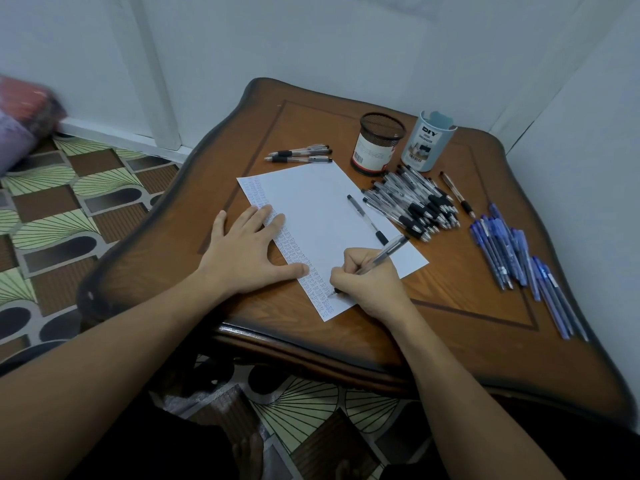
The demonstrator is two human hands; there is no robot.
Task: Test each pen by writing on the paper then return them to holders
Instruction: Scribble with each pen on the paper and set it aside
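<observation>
The fingers (351,265) of the right hand (367,282) are curled tight round a clear pen with a black grip (388,252). Its tip rests on the paper (322,209) near the sheet's near left corner, and its barrel slants up and away to the right. The left hand (249,252) lies flat with its fingers (268,216) straight and spread, holding nothing. The fingertips and thumb press on the left edge of the paper, and the palm rests on the bench (450,323).

A narrow column of small written marks runs down the left side of the sheet; they are too small to read. A second black-and-clear pen (367,218) lies loose on the paper, just beyond the writing hand.

To the right of the sheet is a heap of black pens (412,202), with a single brownish pen (457,194) just beside it. Further right a row of blue pens (512,254) lies near the edge of the bench. Three more pens (299,154) lie side by side past the far corner of the paper.

Two holders stand upright behind the heap. One is a dark mesh cup (377,143) with a white label. The other, touching it or very nearly so, is a pale blue cup (427,142) printed "DIY". The bench stands in a corner of pale walls over a patterned floor (52,209).
</observation>
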